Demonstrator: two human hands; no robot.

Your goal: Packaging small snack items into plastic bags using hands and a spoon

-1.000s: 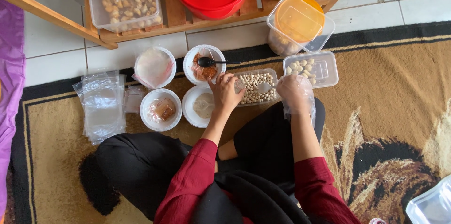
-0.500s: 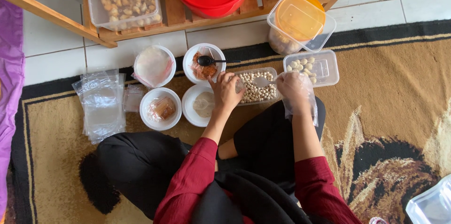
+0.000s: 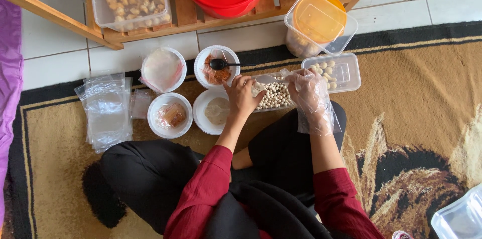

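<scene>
Hands barely shifted vs. a sec ago: left hand (image 3: 242, 96) bare, curled on tray of pale round balls (image 3: 275, 96); gloved right hand (image 3: 307, 93) now pinches white spoon (image 3: 264, 78).

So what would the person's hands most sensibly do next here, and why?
Probably lift out a few of the small pale balls. The left hand rests at the edge of their clear container, and the right hand, inside a loose plastic glove, holds a white spoon just above them. I cannot tell whether the spoon is loaded.
</scene>
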